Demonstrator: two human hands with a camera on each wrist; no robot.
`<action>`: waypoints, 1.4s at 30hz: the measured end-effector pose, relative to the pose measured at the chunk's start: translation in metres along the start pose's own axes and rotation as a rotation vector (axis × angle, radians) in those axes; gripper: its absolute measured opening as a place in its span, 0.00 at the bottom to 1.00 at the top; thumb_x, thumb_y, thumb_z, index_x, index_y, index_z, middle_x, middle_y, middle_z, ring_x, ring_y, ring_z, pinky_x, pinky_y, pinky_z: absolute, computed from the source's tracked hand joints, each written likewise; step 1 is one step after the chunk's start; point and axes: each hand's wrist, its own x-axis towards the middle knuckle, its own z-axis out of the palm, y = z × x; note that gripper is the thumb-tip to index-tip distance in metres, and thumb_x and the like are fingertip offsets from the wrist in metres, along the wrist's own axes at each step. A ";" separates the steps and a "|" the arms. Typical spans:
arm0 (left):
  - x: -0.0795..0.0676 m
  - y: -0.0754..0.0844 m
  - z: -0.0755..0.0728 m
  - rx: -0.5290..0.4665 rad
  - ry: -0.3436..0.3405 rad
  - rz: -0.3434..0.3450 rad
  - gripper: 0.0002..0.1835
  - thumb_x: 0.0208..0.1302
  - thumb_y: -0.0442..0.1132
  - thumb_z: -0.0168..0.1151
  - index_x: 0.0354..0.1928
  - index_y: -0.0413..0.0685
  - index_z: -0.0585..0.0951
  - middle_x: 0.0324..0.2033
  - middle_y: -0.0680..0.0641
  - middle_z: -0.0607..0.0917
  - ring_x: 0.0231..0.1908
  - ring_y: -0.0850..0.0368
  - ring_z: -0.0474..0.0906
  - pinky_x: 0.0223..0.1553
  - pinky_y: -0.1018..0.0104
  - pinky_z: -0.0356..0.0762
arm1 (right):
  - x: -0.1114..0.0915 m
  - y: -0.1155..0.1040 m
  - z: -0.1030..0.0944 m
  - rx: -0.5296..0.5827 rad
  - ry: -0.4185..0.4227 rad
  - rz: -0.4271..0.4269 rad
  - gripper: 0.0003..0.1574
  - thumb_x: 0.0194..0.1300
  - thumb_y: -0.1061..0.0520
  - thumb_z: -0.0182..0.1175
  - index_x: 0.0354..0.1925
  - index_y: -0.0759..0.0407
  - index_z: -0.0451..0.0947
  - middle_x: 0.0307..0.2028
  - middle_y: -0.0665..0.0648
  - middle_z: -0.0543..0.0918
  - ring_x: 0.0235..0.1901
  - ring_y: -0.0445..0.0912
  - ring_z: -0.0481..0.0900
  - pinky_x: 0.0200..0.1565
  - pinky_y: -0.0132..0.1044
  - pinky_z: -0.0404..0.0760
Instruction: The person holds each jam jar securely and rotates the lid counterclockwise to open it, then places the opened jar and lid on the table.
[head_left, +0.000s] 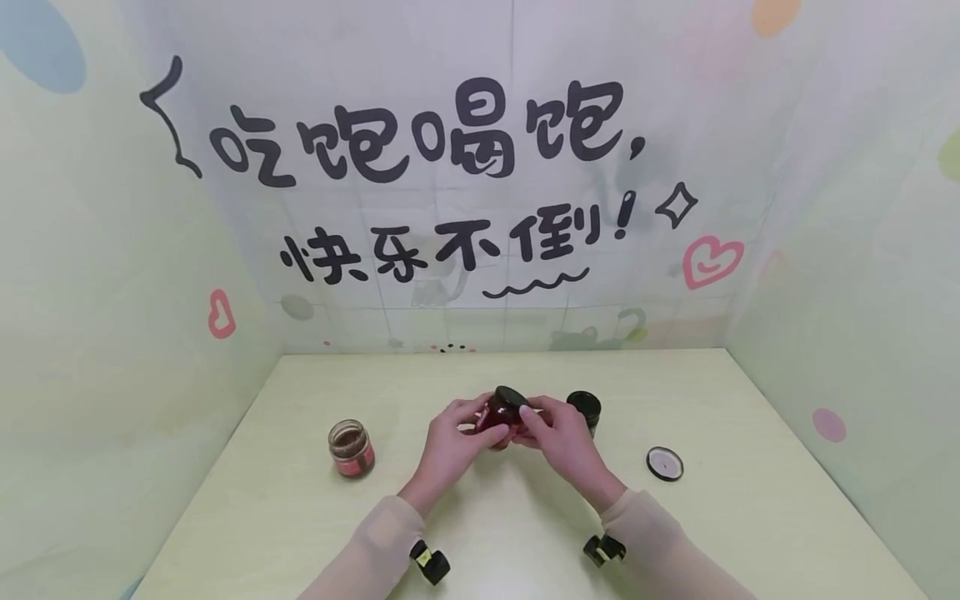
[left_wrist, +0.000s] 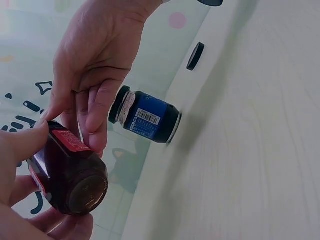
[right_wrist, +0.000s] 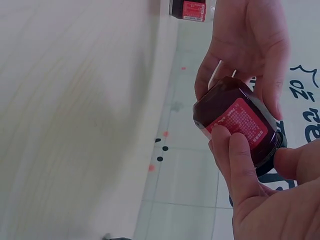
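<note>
Both hands hold a dark red glass jar up over the middle of the table, its black lid on and tilted toward me. On the jar's left side, my left hand grips the body with thumb and fingers. My right hand holds it from the other side. In the right wrist view, two right fingertips press on the red label and the thumb lies by the lid. The jar's round base shows in the left wrist view.
Left on the table stands a lidless jar with a red label and dark contents. Behind my right hand is a blue-labelled jar with a dark lid. A loose lid lies right, pale inside up. Printed walls enclose the table.
</note>
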 end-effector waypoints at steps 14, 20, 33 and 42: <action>-0.010 0.007 -0.004 0.014 -0.010 -0.077 0.37 0.52 0.57 0.78 0.65 0.66 0.79 0.50 0.52 0.84 0.49 0.52 0.79 0.42 0.60 0.83 | -0.021 -0.036 0.005 0.097 -0.025 0.037 0.18 0.75 0.60 0.57 0.54 0.74 0.75 0.37 0.66 0.87 0.39 0.58 0.88 0.42 0.44 0.85; -0.012 0.009 -0.006 0.048 0.016 -0.081 0.40 0.48 0.58 0.80 0.66 0.61 0.78 0.45 0.53 0.86 0.45 0.54 0.79 0.40 0.62 0.82 | -0.016 -0.026 0.004 0.108 -0.045 0.058 0.17 0.75 0.60 0.57 0.54 0.73 0.76 0.37 0.66 0.87 0.40 0.62 0.87 0.43 0.48 0.85; -0.018 0.016 -0.011 -0.155 -0.014 -0.134 0.33 0.51 0.50 0.81 0.61 0.52 0.83 0.50 0.47 0.87 0.56 0.52 0.79 0.57 0.52 0.76 | -0.012 -0.013 0.003 0.090 -0.071 0.021 0.23 0.72 0.49 0.62 0.51 0.67 0.79 0.35 0.63 0.88 0.36 0.56 0.89 0.40 0.42 0.86; -0.023 0.018 -0.012 -0.206 -0.011 -0.209 0.35 0.52 0.45 0.80 0.62 0.40 0.80 0.47 0.43 0.87 0.49 0.51 0.82 0.52 0.56 0.80 | -0.009 -0.010 0.001 -0.146 -0.113 -0.075 0.21 0.75 0.44 0.57 0.45 0.61 0.82 0.30 0.58 0.88 0.33 0.55 0.88 0.36 0.43 0.87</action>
